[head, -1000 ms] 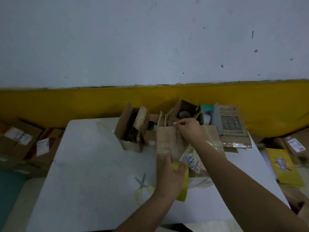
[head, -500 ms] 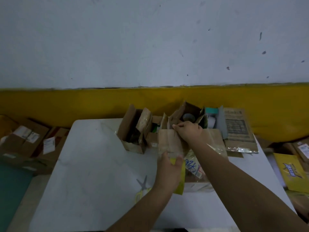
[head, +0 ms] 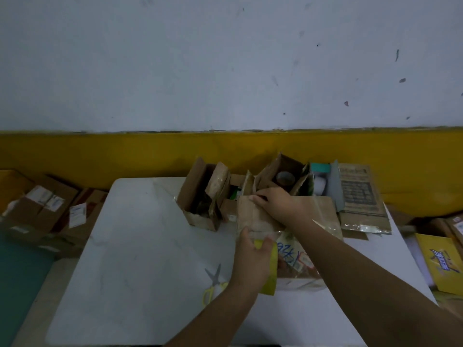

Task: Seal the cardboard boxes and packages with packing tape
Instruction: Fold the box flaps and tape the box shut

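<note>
The box [head: 253, 216], brown cardboard, lies flat on the white table's middle, its top wrapped in glossy clear tape [head: 323, 221] and bearing blue handwriting and stickers toward the near end. A yellow dispenser [head: 269, 274] stands at its near left edge. An open box [head: 200, 196] stands upright just left of it.

On a white surface [head: 140, 246] against a white and yellow wall, the left hand [head: 250, 259] grips the near end of a brown cardboard package [head: 253, 214] together with something yellow [head: 269, 279]. The right hand [head: 278, 204] presses down on the package's far end. Yellow-handled scissors [head: 213, 281] lie just left of the left wrist. An open box [head: 200, 196] stands behind, with a tape roll [head: 285, 177] inside another box further right.
</note>
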A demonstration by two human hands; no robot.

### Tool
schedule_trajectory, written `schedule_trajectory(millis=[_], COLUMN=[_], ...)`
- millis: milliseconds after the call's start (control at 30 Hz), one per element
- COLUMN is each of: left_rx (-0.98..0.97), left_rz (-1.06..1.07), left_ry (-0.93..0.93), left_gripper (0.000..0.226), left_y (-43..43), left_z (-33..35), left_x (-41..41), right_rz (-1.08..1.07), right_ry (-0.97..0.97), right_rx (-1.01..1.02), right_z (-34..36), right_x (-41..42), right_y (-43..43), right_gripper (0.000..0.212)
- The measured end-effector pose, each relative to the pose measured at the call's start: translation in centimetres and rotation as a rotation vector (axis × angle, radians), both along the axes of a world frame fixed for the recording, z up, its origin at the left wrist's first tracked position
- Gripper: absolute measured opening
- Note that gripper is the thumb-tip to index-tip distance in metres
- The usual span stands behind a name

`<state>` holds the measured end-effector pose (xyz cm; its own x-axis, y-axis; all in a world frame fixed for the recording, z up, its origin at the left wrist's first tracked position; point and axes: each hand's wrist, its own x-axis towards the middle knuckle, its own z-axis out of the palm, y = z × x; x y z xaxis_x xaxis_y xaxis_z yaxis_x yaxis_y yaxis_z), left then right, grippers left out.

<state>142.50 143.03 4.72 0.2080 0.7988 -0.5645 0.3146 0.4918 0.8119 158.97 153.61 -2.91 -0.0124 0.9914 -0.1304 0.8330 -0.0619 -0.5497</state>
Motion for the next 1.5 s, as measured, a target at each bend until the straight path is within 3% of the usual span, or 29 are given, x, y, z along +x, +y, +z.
schedule_trajectory(millis=[133,267,467,667,800,1033,1233,1367,1500], left_rx=[-0.056,-0.288,-0.472,-0.528,-0.717,-0.824,-0.827,-0.702,-0.538], left_rz=[0.020,0.090,0.137,0.129,0.006,0.085,0.158,0.163,0.066], left_ry=[-0.040,-0.227,-0.352,-0.310,-0.274,-0.171,-0.166,-0.150,-0.173], left_gripper=[0.057,0.016,0.007,0.020,0.031,0.039,0.042,0.033,0.035], left_y=[0.0,0.3,-1.6,-2.6,-5.3,-6.4,-6.7,-5.7,-5.8], left_z=[0.2,0.9,2.1,2.7,1.8,-3.3,-6.3,-7.4,-9.5], left_x=[0.0,-0.4,-0.8,-2.6,-3.7,-4.0,-3.2,-2.7,-2.4], right_rz=[0.024,0.095,0.185,0.155,0.139,0.128,0.129,0.078,0.145], right_ry=[-0.136,-0.204,-0.379,-0.406,-0.419,-0.440,-0.427,-0.515,-0.512], right_rx=[-0.104,-0.124,-0.110,-0.067,-0.047,-0.060,-0.071,-0.010,0.025], right_z=[-0.2,-0.4,-1.6,-2.4,-2.5,-2.8,-2.7,-2.6,-2.5], right_x=[0.2,0.2,0.6,0.2,0.1,0.0,-0.2,-1.4,-3.2], right_y=[0.6,1.1,1.6,1.1,0.9,0.8,0.6,-0.5,-4.8], right_gripper=[0.052,0.079,0.069,0.069,0.069,0.073,0.083,0.073,0.077])
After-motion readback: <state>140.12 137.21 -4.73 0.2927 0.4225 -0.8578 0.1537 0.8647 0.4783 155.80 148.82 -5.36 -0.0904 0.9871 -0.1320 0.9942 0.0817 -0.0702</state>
